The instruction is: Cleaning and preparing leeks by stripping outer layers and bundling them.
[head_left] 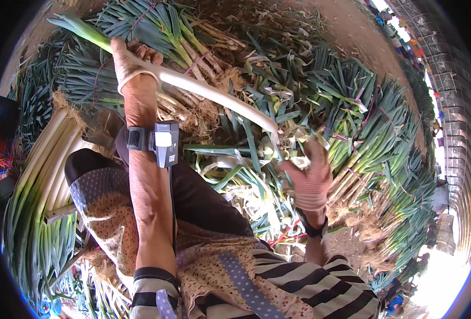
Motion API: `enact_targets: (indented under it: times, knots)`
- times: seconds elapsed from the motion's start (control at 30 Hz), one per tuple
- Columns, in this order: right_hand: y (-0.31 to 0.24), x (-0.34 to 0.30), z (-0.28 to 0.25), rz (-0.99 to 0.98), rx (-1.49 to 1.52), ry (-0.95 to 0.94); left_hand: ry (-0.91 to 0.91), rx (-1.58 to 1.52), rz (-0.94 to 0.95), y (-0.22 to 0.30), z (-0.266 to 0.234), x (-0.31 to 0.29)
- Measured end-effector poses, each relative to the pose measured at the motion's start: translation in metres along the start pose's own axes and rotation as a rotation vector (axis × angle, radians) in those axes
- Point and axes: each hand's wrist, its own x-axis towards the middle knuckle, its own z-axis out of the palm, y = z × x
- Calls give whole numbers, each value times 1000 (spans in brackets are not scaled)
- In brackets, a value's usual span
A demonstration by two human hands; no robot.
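My left hand, partly covered by a pale glove, is closed around a long leek. The leek's green leaves stick out to the upper left. Its white stalk slants down to the right, the root end toward my right hand. That hand wears a light ribbed glove and is slightly blurred. Its thumb and fingers are apart and nothing shows between them; it is just beyond the stalk's end, not touching it. Below both hands lie stripped leaves and skins.
Tied leek bundles lie at the far side, with more bundles along the right. Cleaned leeks rest in a stack at my left on a wooden support. A ribbed translucent sheet wall curves along the far right.
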Motion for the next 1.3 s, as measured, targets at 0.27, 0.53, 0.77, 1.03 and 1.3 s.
enact_targets:
  times: [0.27,0.53,0.77,1.03,1.3]
  knots:
    - [-31,39,24,6,102,-437,64,12,-25,-14,-4,6]
    - [94,-85,36,653,-23,-482,-119,-176,63,10,-2,1]
    - [-21,43,49,-455,204,11,-505,-93,82,-6,-1,-21]
    - [-73,7,88,578,130,-653,-514,5,-33,-20,13,-53]
    - [135,-218,46,625,-363,-1185,-389,-112,237,36,-5,-29]
